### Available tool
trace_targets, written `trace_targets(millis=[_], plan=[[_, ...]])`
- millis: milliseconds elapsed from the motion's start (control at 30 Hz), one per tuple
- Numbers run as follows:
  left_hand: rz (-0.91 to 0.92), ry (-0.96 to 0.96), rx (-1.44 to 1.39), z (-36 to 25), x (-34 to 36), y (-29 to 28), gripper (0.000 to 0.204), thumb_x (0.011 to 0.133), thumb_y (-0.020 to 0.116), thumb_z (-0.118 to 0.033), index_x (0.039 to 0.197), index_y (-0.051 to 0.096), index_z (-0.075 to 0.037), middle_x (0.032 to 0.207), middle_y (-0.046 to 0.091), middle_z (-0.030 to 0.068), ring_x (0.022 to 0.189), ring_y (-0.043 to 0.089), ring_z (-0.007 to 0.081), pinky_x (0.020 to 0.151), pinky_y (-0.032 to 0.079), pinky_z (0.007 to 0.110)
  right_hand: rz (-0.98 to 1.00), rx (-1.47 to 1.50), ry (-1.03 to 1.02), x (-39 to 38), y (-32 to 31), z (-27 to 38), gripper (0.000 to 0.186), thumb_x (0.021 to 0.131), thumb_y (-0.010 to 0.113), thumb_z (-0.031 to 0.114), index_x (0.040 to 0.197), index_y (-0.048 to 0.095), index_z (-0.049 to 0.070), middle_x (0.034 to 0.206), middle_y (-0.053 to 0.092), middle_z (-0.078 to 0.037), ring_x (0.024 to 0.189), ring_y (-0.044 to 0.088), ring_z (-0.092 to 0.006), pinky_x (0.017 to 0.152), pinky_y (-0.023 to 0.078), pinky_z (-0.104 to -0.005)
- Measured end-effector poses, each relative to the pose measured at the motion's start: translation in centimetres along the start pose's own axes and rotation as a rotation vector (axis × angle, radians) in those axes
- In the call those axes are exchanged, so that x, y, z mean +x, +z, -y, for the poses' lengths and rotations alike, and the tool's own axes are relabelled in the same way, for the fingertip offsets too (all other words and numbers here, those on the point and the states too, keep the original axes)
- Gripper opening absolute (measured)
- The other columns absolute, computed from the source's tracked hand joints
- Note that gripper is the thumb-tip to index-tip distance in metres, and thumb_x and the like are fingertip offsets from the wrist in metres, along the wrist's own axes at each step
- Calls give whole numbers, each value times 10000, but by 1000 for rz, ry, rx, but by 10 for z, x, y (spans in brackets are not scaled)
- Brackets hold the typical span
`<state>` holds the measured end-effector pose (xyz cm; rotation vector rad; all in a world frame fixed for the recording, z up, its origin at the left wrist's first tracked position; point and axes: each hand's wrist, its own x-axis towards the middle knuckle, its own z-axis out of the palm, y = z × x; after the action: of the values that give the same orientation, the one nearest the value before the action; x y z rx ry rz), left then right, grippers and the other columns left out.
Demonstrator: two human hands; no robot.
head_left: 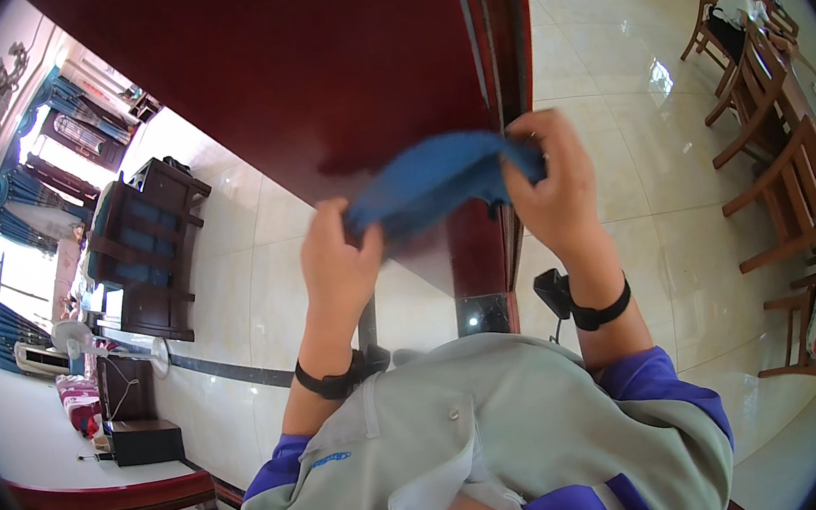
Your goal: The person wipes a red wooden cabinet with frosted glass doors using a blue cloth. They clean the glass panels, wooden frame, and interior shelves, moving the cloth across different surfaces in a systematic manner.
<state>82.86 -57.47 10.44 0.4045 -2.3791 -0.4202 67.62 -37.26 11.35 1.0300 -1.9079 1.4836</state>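
A blue cloth [434,176] is stretched between my two hands, its middle bowed upward and slightly blurred. My left hand [340,258] pinches one end between thumb and fingers. The other end is gripped by my right hand [557,183], held a little higher. A small dark piece hangs below the cloth near my right hand; I cannot make out what it is. Just beyond the cloth stands a glossy dark red door [305,55]. Whether the cloth touches the door I cannot tell. Black bands circle both wrists.
Pale tiled floor [599,163] spreads on both sides of the door. To the right, wooden chairs [788,191] line a table, where a person [747,5] sits bent forward. A dark wooden sofa [140,245] and a white fan [85,337] stand at left.
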Motion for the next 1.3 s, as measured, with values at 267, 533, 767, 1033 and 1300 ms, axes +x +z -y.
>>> trace_targets(millis=[267,533,767,1033,1300], plan=[[-7,260,-232,-36,42,26,323,926,581,-130,1217,568,9,1082,629,225,957,618,402,821,513,431,-336,32,194,5,9,-45,250,773,620,-65,993,541,26,944,569,-137,843,581,-307,754,482,-351],[652,18,-210,-46,29,19,440,865,685,-153,1281,565,-76,871,666,182,832,651,369,748,522,415,-305,-56,50,6,-7,-46,274,691,651,-67,939,659,50,914,560,-118,852,580,-290,740,489,-349],[521,312,-614,-60,39,44,468,806,750,-83,1240,582,-31,913,662,72,752,644,231,726,519,322,-56,31,-78,2,7,-2,272,632,692,-27,882,637,64,791,596,-110,711,592,-333,632,491,-388],[915,-103,-664,-45,16,53,358,794,784,-151,1086,650,5,1026,636,117,860,654,229,724,518,327,-191,18,30,8,3,6,286,677,639,-76,932,625,55,767,580,-86,620,562,-228,579,468,-301],[898,-281,-430,-7,-4,58,259,875,672,-172,1025,672,39,715,651,110,618,666,243,590,515,354,8,15,-46,10,15,10,311,635,668,-53,917,657,76,803,614,-79,680,595,-270,607,499,-340]])
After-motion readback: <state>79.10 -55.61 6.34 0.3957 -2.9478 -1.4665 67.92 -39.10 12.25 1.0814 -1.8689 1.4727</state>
